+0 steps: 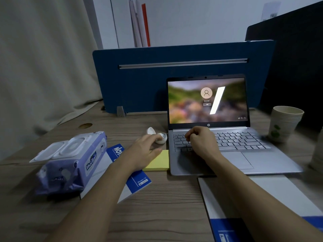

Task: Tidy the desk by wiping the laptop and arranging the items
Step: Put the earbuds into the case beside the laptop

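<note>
At the lower right of the frame lies a white-and-blue notebook (272, 198); left of centre a second blue-and-white notebook (132, 182) sits under a purple pack of wet wipes (70, 165) with its flap open. The left hand (143, 151), fingers extended and relaxed, hovers over a yellow sticky-note pad (160, 162) toward a white open earbud case (158, 135). The right hand (201, 140), fingers curled with nothing visibly held, rests on the keyboard of the open silver laptop (227, 147) at centre right. Arranging seems underway; wiping appears not yet started and would call for pulling a wipe.
</note>
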Demonstrator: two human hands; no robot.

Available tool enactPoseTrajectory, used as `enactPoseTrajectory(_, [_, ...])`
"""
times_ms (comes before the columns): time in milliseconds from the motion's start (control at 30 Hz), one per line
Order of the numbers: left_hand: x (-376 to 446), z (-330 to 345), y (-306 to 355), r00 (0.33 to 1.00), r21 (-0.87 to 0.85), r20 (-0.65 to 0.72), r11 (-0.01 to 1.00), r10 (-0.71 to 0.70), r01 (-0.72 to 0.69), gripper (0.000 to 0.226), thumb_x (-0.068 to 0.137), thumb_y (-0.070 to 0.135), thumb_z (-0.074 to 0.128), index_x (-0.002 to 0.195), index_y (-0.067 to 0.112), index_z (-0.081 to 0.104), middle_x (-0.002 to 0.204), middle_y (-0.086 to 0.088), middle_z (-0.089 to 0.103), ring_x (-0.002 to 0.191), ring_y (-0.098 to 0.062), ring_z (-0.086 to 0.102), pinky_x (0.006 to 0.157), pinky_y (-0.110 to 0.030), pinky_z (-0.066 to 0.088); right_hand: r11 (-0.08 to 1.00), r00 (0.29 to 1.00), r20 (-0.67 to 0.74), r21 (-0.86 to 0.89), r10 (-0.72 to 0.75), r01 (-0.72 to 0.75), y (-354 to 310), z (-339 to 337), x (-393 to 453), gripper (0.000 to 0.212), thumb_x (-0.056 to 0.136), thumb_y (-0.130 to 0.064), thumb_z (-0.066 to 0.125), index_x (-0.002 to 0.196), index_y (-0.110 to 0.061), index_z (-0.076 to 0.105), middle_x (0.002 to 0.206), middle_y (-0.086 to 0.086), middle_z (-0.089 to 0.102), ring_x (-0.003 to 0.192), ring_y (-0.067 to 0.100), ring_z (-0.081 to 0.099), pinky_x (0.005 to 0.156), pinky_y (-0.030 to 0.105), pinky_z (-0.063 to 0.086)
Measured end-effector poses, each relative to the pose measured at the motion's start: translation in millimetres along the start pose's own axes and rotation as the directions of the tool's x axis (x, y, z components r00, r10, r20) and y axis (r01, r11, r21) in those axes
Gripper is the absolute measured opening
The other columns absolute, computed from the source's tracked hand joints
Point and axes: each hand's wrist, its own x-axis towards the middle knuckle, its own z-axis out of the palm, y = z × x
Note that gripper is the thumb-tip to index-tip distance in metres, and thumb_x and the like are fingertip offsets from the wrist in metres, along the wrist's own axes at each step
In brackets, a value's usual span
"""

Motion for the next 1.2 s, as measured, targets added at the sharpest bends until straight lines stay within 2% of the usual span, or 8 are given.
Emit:
enactPoseTrajectory(200, [0,1,2,1.000,0.038,0.026,0.999,0.015,-0.016,0.051,0.097,0.053,0.040,0.144,0.050,0.020,0.143,0.005,0.044,0.126,-0.014,0.040,0.100,-0.042,0.039,1.000,1.000,0.013,-0.005,-0.001,0.002,-1,0,0,0.030,0.077,-0.004,0.045,0.073,-0.021,0.069,0.074,0.002,0.072,0.067,0.015,0.063,0.062,0.028,0.047])
enactPoseTrajectory(400, [0,-2,7,0.999,-0.044,-0.043,0.999,-0.023,0.021,0.044,0.098,0.040,0.048,0.140,0.035,0.037,0.130,0.000,0.051,0.117,-0.014,0.048,0.097,-0.040,0.045,1.000,1.000,0.011,-0.019,-0.008,0.008,-1,0,0,0.029,0.078,-0.005,0.046,0.076,-0.021,0.070,0.076,0.002,0.073,0.070,0.015,0.064,0.062,0.027,0.045])
enactPoseTrajectory(533, [-1,-6,5,0.995,-0.036,-0.101,0.999,-0.026,0.022,0.034,0.096,0.034,0.054,0.129,0.026,0.048,0.118,0.001,0.054,0.104,-0.013,0.053,0.089,-0.036,0.048,1.000,1.000,0.010,-0.022,-0.018,0.019,-2,0,0,0.029,0.079,-0.005,0.046,0.075,-0.022,0.070,0.078,0.002,0.073,0.069,0.014,0.063,0.059,0.026,0.041])
enactPoseTrajectory(667, [-2,-12,-1,0.982,-0.053,-0.187,0.999,-0.012,0.002,0.024,0.096,0.028,0.054,0.120,0.022,0.054,0.111,0.003,0.056,0.100,-0.015,0.052,0.086,-0.039,0.048,0.999,0.999,0.014,-0.028,-0.029,0.030,-2,0,-1,0.029,0.079,-0.005,0.047,0.076,-0.021,0.070,0.080,0.002,0.073,0.075,0.019,0.064,0.065,0.027,0.044])
enactPoseTrajectory(800, [0,-14,-7,0.962,0.012,-0.272,1.000,-0.008,0.011,0.027,0.095,0.009,0.052,0.118,0.021,0.057,0.117,0.000,0.060,0.109,-0.021,0.049,0.090,-0.039,0.044,0.998,0.999,0.019,-0.036,-0.042,0.043,-2,1,-1,0.030,0.079,-0.005,0.046,0.077,-0.022,0.070,0.081,0.003,0.073,0.078,0.020,0.065,0.070,0.030,0.050])
enactPoseTrajectory(1000, [4,-14,-11,0.951,-0.021,-0.309,1.000,0.014,-0.022,0.040,0.088,-0.006,0.055,0.122,0.013,0.060,0.131,-0.006,0.057,0.125,-0.025,0.048,0.101,-0.034,0.037,0.998,0.999,0.022,-0.048,-0.043,0.044,-4,1,-3,0.029,0.079,-0.005,0.046,0.075,-0.023,0.069,0.080,0.005,0.074,0.080,0.022,0.067,0.075,0.034,0.053])
enactPoseTrajectory(1100, [3,-12,-11,0.938,0.008,-0.346,1.000,0.022,-0.021,0.039,0.088,0.000,0.060,0.124,0.015,0.061,0.138,-0.005,0.049,0.131,-0.026,0.036,0.104,-0.032,0.028,0.998,0.999,0.026,-0.046,-0.040,0.041,-4,1,-3,0.029,0.079,-0.006,0.046,0.075,-0.024,0.068,0.080,0.004,0.074,0.078,0.021,0.066,0.075,0.034,0.054])
enactPoseTrajectory(1200, [2,-9,-7,0.938,0.073,-0.332,0.994,0.099,-0.079,0.032,0.091,0.012,0.061,0.120,0.024,0.063,0.128,0.004,0.054,0.118,-0.019,0.039,0.095,-0.029,0.030,0.998,0.998,0.032,-0.047,-0.050,0.052,-4,0,-4,0.028,0.080,-0.006,0.047,0.076,-0.023,0.069,0.079,0.003,0.074,0.074,0.018,0.066,0.072,0.032,0.053])
